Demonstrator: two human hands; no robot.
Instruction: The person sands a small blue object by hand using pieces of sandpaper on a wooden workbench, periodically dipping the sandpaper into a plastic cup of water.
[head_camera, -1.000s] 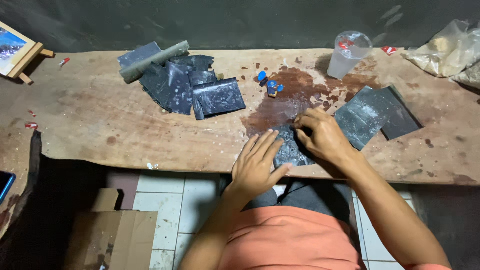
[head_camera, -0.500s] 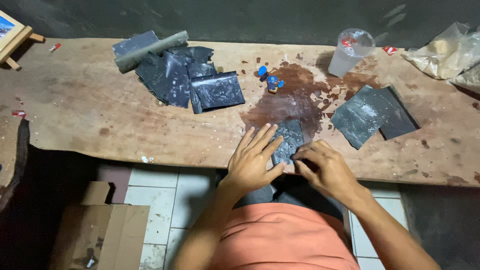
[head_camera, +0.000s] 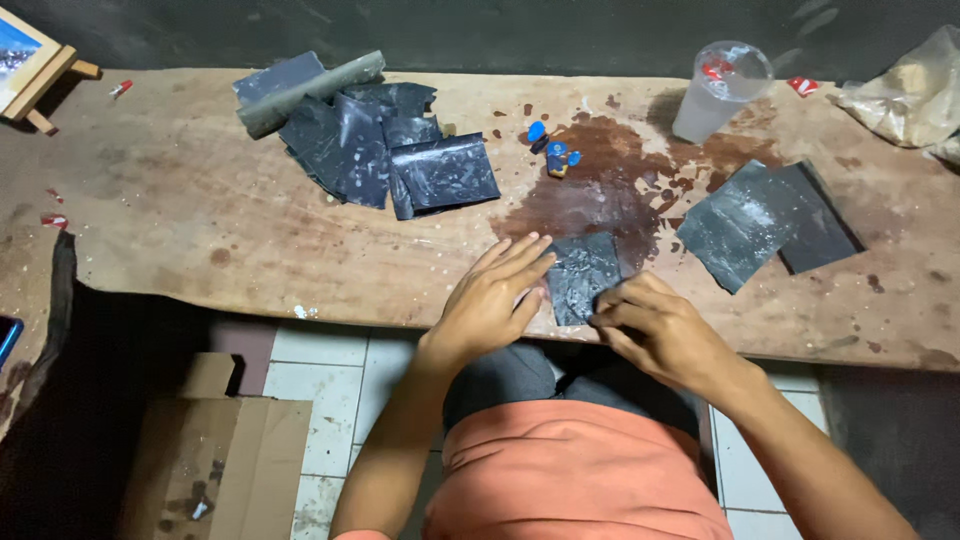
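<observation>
At the near edge of the wooden table (head_camera: 200, 210), I am logging 1 dark abrasive sheet (head_camera: 582, 275) lying on a wet brown patch (head_camera: 590, 195). My left hand (head_camera: 490, 300) is pressing its left edge flat, fingers spread and gripping nothing. My right hand (head_camera: 655, 325) is curling over its lower right corner; whether it is pinching something small, I cannot tell. Risk: the sheet is sitting partly past the edge on wet wood, so uneven pressure could be sliding it off. Also present: 1 plastic cup (head_camera: 720, 90), 1 pile of dark sheets (head_camera: 380, 150).
</observation>
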